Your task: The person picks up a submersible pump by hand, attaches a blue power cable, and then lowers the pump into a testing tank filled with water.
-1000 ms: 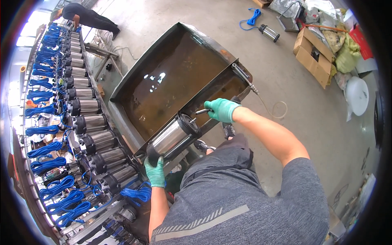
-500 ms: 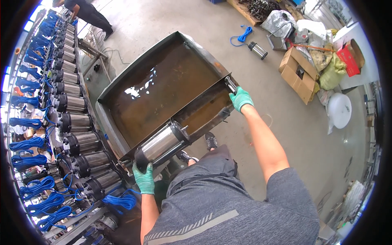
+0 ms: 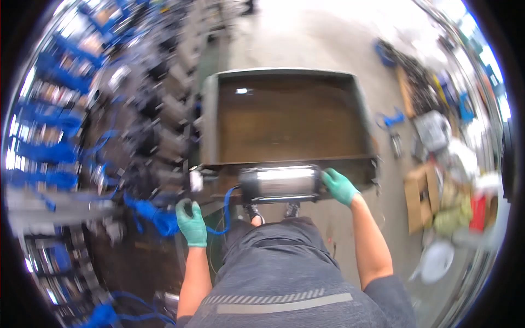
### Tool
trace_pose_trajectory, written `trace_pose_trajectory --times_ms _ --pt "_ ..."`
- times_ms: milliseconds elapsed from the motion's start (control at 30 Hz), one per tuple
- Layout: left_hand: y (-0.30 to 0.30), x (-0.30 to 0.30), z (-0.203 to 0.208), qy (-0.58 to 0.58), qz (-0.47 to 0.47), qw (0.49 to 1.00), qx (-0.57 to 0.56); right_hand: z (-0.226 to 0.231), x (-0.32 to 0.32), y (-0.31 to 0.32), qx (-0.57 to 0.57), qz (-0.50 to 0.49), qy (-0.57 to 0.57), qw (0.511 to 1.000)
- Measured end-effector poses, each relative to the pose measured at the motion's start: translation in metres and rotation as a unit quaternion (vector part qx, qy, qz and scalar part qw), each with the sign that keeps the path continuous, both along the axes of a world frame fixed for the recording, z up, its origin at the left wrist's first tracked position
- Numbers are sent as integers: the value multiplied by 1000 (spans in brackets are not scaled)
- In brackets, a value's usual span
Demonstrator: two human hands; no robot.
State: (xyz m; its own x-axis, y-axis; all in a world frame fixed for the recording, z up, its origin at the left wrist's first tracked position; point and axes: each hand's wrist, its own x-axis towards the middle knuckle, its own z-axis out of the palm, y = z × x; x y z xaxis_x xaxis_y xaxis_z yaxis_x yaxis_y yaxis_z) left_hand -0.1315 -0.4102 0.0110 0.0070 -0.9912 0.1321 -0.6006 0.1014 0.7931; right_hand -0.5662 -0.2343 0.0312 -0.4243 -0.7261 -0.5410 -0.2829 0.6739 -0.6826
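Across the near edge of a large rectangular grey metal trough (image 3: 285, 71), brown inside, a shiny silver metal cylinder with black end caps (image 3: 281, 183) lies on its side, left to right, between two hands in green gloves: its right end meets the right hand (image 3: 340, 187), while its left end sits well apart from the left hand (image 3: 192, 225). Any lettering on the cylinder is too blurred to read. The right hand's fingertips touch the right cap; whether they clasp it, I cannot tell. The left hand is unclosed, thumb and fingers parted, near a bundle of bright blue cable (image 3: 156, 217).
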Motion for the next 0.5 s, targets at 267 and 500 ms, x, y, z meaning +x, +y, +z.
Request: trace_pose_trajectory --times_ms 267,500 --pt "-69 159 -57 -181 302 936 4 5 1 -33 44 10 -104 994" --pt "-97 183 -87 23 265 922 280 -30 -35 -33 55 37 -169 983"
